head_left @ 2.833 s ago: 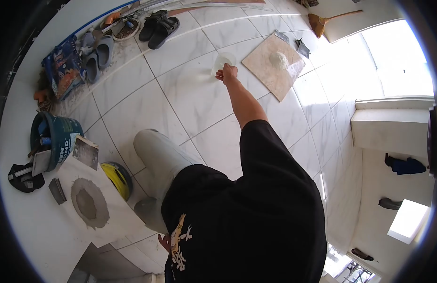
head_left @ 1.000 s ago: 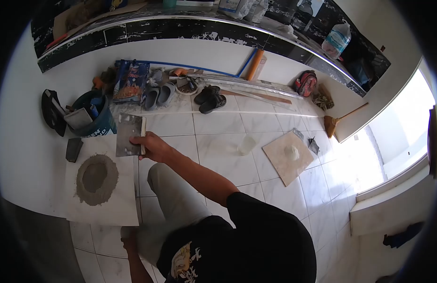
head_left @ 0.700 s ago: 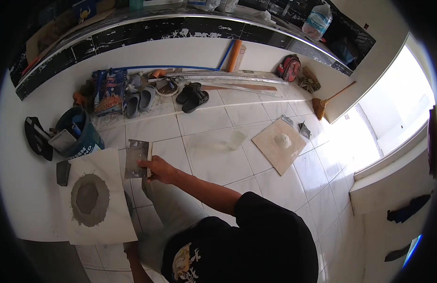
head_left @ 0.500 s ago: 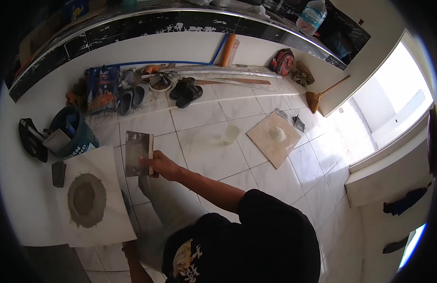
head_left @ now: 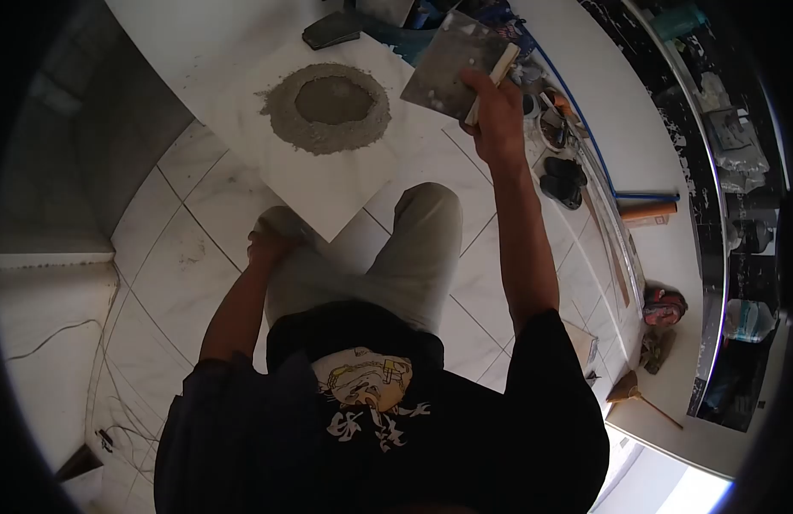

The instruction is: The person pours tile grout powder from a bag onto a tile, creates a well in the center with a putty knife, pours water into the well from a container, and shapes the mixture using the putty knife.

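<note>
My right hand (head_left: 502,120) is closed around the pale wooden back of a wide putty knife (head_left: 455,64). Its square metal blade, marked with light spots, points away to the left, raised beside a large white tile (head_left: 330,201). On that tile lies a ring of grey mortar powder (head_left: 285,120) around a darker, wet-looking middle (head_left: 335,101). Over my left knee rests my left hand (head_left: 268,244), holding nothing, its fingers partly hidden. A dark grey flat block (head_left: 330,32) sits at the tile's far edge.
Beyond the tile stands a dark bucket (head_left: 405,43). Along the right wall lie black sandals (head_left: 563,182), metal bars (head_left: 606,201), a red backpack (head_left: 664,305) and a broom (head_left: 640,394). A grey panel (head_left: 80,128) is at left, with loose cables (head_left: 127,420) on the floor.
My view has swung left, so the tile with mortar is now in front of me. My right hand still holds the putty knife, now near the tile's right side. My left hand has come into view.
</note>
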Demonstrator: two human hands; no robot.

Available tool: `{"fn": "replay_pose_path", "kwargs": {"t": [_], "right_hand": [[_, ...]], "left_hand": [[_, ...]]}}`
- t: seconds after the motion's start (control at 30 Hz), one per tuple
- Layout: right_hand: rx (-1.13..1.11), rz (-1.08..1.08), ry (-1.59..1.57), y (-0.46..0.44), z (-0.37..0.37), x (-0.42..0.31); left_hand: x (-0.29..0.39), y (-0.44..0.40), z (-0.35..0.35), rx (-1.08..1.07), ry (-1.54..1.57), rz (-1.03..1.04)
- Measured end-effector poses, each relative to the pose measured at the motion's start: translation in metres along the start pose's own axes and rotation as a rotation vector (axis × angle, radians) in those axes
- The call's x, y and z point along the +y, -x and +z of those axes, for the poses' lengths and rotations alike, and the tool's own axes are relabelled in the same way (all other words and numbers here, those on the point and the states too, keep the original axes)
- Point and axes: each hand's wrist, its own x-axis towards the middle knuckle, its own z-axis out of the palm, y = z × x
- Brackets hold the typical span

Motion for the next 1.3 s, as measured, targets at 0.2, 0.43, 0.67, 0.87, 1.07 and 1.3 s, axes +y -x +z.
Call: {"fn": "replay_pose_path", "kwargs": {"t": [0.2,0.43,0.67,0.87,1.07,1.3], "right_hand": [[-0.075,-0.246,0.086,-0.033,0.027,-0.008],[-0.277,-0.062,0.555,-0.06,0.021,0.0],[-0.205,0.247,0.607,-0.1,-0.046,0.063],[-0.203,0.339,0.825,-0.098,-0.037,0.092],[-0.21,0.16,0.895,-0.103,-0.008,0.112],[-0.241,0.068,0.956,-0.103,0.02,0.108]], "left_hand": [[0.014,0.0,-0.006,0.033,-0.015,-0.115],[0.016,0.006,-0.014,0.059,0.023,-0.131],[0.026,0.012,-0.019,0.056,-0.002,-0.157],[0.028,0.008,-0.014,0.041,-0.016,-0.182],[0.028,0.006,-0.013,0.073,-0.022,-0.2],[0.027,0.003,-0.014,0.053,-0.015,-0.194]]}}
